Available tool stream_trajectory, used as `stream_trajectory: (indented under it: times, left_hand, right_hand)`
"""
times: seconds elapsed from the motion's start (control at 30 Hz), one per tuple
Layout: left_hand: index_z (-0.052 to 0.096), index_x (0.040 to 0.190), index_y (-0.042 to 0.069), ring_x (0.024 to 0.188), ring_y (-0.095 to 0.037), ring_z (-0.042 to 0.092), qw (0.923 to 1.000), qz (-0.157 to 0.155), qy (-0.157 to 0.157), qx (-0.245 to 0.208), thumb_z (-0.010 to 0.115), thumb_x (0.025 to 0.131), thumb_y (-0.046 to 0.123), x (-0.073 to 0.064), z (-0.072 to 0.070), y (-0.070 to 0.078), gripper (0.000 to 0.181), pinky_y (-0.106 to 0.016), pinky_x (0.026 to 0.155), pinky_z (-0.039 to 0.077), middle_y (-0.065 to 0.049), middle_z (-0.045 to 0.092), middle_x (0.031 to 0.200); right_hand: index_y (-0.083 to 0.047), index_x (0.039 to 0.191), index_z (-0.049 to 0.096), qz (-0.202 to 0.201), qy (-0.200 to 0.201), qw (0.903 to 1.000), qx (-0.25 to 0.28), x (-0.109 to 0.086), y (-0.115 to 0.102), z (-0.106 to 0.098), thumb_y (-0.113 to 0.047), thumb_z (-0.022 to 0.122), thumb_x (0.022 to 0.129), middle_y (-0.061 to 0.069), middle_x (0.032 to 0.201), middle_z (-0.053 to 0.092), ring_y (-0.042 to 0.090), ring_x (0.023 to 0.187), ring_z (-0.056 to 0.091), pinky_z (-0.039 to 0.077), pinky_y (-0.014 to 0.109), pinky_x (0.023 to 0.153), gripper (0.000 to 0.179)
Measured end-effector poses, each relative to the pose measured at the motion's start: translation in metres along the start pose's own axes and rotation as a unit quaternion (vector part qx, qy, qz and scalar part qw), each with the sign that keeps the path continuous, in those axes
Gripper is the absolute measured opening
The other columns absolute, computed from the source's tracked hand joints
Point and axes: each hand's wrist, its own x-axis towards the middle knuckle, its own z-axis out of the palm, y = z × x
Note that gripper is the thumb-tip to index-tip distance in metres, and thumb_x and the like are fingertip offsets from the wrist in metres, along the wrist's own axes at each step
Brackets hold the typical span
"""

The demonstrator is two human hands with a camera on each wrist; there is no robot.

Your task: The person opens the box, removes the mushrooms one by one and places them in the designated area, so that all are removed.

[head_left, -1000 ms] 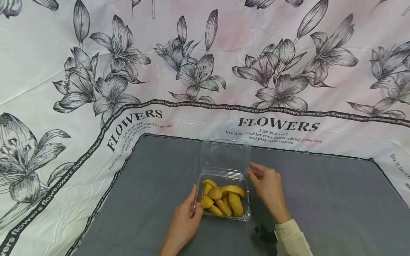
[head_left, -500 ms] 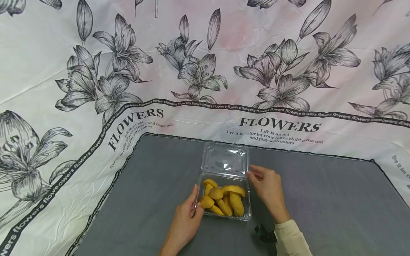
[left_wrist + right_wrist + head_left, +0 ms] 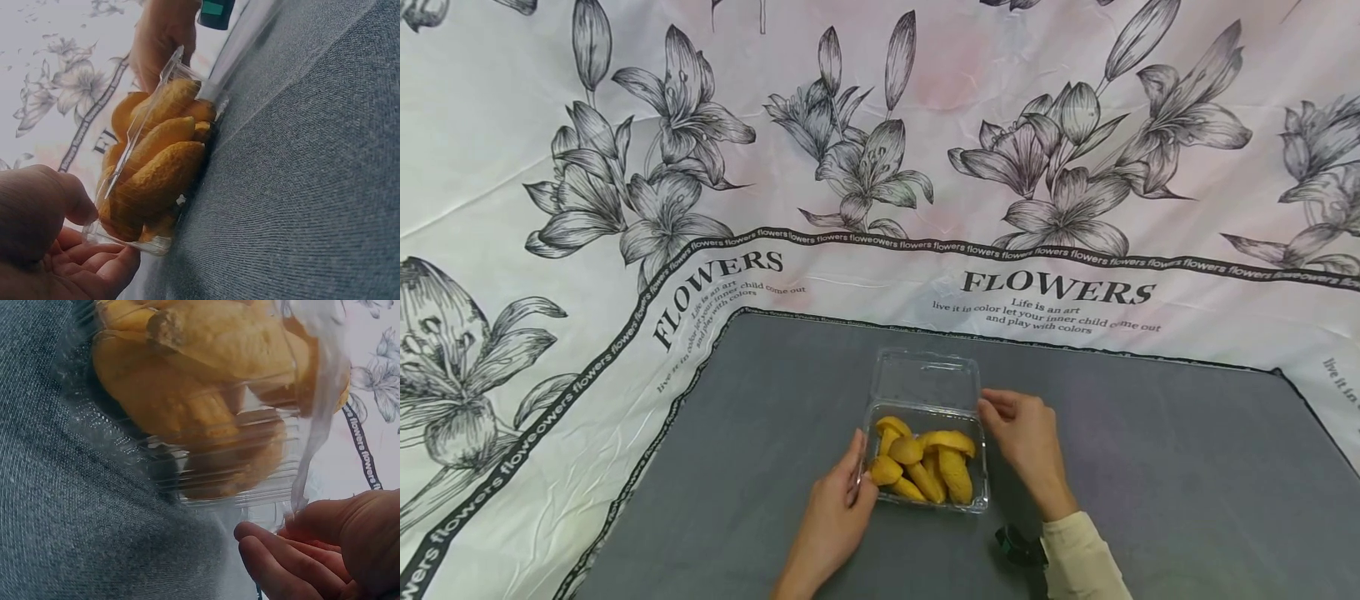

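Observation:
A clear plastic clamshell container (image 3: 925, 508) sits on the grey cloth with its lid (image 3: 925, 379) folded back on the far side. Several yellow-brown mushrooms (image 3: 955, 471) lie inside it. My left hand (image 3: 835, 508) grips the container's left wall, thumb on the near side of the rim and fingers outside, as the left wrist view also shows. At the far right corner, near the hinge, my right hand (image 3: 1026, 437) pinches the clear plastic edge between thumb and fingers. In the right wrist view the thumb (image 3: 325, 519) meets that edge; the exact part pinched is hard to tell.
Grey cloth (image 3: 1150, 467) covers the table around the container. Behind and to the left runs a white sheet (image 3: 865, 283) printed with lilies and lettering. A small black device (image 3: 1021, 546) is beside the right wrist, next to a cream sleeve (image 3: 1082, 554).
The lid's far edge has sunk lower, so the lid leans farther back toward the cloth. Both hands keep nearly the same place, and the mushrooms stay put.

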Motion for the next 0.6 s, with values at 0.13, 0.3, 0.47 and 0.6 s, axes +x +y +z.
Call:
stream_trajectory:
  times: [0.13, 0.3, 0.47, 0.6]
  left_hand:
    - [0.033, 0.163, -0.001, 0.143, -0.026, 0.049, 1.0, 0.0, -0.004, -0.007, 0.055, 0.103, 0.005, 0.001, 0.001, 0.001, 0.064, -0.035, 0.103, 0.053, -0.015, 0.045, 0.161]
    - [0.032, 0.163, -0.001, 0.144, -0.025, 0.048, 0.9999, -0.005, -0.008, -0.008, 0.055, 0.104, 0.005, 0.001, 0.001, 0.002, 0.064, -0.034, 0.104, 0.052, -0.015, 0.043, 0.161]
    - [0.032, 0.163, 0.0, 0.145, -0.025, 0.047, 0.9998, -0.012, -0.007, -0.013, 0.054, 0.105, 0.006, 0.001, 0.001, 0.003, 0.063, -0.033, 0.104, 0.052, -0.015, 0.042, 0.163]
    - [0.032, 0.163, -0.001, 0.146, -0.025, 0.046, 0.9998, -0.012, -0.005, -0.017, 0.054, 0.104, 0.005, 0.0, 0.002, 0.003, 0.063, -0.032, 0.106, 0.051, -0.015, 0.041, 0.163]
  right_hand:
    - [-0.002, 0.125, 0.077, -0.008, -0.001, 1.0, -0.004, -0.001, 0.001, -0.001, -0.02, 0.069, 0.104, 0.016, 0.106, 0.08, 0.03, 0.096, 0.079, 0.064, 0.043, 0.073, 0.03]
    - [-0.003, 0.126, 0.077, -0.027, 0.013, 0.9992, -0.027, -0.005, -0.001, -0.005, -0.024, 0.067, 0.105, 0.016, 0.108, 0.08, 0.032, 0.098, 0.078, 0.063, 0.05, 0.08, 0.032]
    - [-0.005, 0.128, 0.076, -0.071, 0.029, 0.9965, -0.032, -0.011, -0.011, -0.016, -0.026, 0.067, 0.106, 0.015, 0.113, 0.079, 0.031, 0.098, 0.078, 0.063, 0.051, 0.082, 0.032]
    - [-0.009, 0.131, 0.075, -0.125, 0.008, 0.992, -0.016, -0.019, -0.019, -0.028, -0.025, 0.069, 0.105, 0.008, 0.118, 0.079, 0.025, 0.1, 0.079, 0.064, 0.043, 0.082, 0.031]
